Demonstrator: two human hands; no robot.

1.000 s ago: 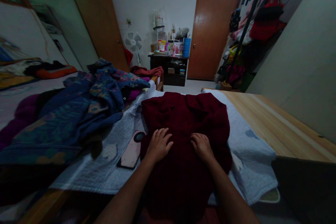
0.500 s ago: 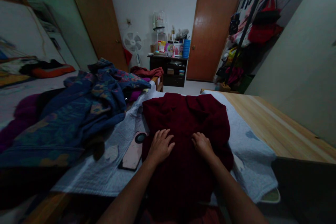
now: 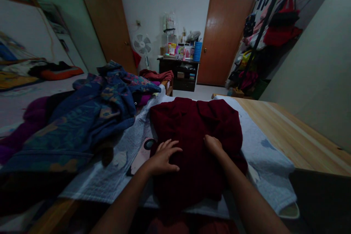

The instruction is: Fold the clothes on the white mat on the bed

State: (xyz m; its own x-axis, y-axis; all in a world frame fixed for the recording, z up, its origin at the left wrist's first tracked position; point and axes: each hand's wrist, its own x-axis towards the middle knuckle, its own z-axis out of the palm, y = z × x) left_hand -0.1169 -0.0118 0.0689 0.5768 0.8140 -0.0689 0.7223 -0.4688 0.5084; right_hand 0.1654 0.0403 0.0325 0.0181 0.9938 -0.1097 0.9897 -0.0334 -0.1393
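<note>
A dark red garment point(image 3: 189, 124) lies spread on a pale quilted cloth point(image 3: 106, 186), its folds running toward the far edge. My left hand point(image 3: 164, 157) rests on its left part with thumb and fingers spread, holding nothing. On the right of the middle, my right hand point(image 3: 214, 144) has its fingers curled into the fabric and closed on it; the fingertips are hidden. Just left of the garment, partly behind my left hand, lies a pink phone point(image 3: 139, 158) with a round black camera ring.
Left of the cloth is a heap with a blue floral denim jacket point(image 3: 109, 106) and purple clothing point(image 3: 35, 113). A wooden board point(image 3: 276, 124) borders the right side. Farther back stand a fan point(image 3: 142, 45), a dark cabinet point(image 3: 178, 76) and a brown door point(image 3: 215, 40).
My left hand has shifted slightly down and left, and its thumb has spread wider. My right hand's fingers have curled in. The garment's near edge has drawn up, baring cloth. The view has turned slightly left.
</note>
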